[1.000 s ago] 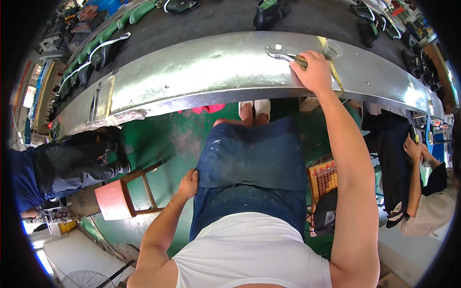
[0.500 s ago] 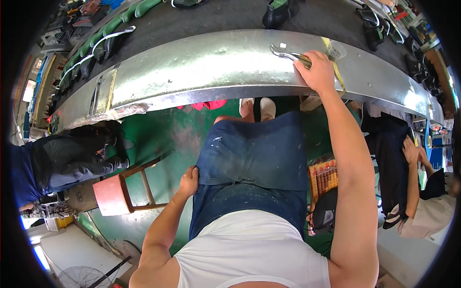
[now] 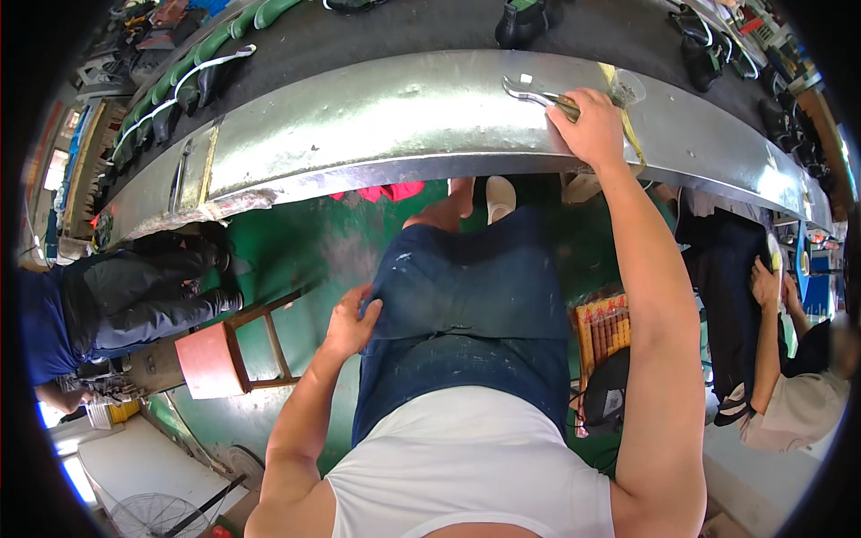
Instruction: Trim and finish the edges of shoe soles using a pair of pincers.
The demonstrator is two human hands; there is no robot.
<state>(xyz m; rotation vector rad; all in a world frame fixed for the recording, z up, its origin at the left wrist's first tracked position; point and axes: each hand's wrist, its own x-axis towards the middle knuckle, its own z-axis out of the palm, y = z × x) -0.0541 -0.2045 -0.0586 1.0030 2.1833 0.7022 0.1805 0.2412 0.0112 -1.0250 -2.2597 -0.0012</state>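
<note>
On the metal ledge [image 3: 377, 117] my right hand [image 3: 592, 127] is closed around the handles of a pair of lasting pliers [image 3: 527, 92]. Their curved silvery jaws point left and rest on or just above the metal. A small white piece [image 3: 526, 79] lies beside the jaws. Just right of that hand is a small clear dish [image 3: 627, 88] holding tiny dark bits. My left hand [image 3: 352, 323] hangs by the left leg of my dark blue shorts [image 3: 457, 287], thumb apart from the fingers, holding nothing.
Beyond the ledge runs a dark belt [image 3: 413, 31] carrying black shoes [image 3: 522, 27], some on green lasts. A slim tool [image 3: 180, 175] lies on the ledge's left end. A wooden stool [image 3: 213, 361] stands at left. Other people are at both sides; a bamboo seat [image 3: 603, 332] is right.
My left hand has let go of the shorts' edge, opened and risen slightly. My left leg has shifted, its foot now partly under the ledge. The right hand keeps its hold on the pliers.
</note>
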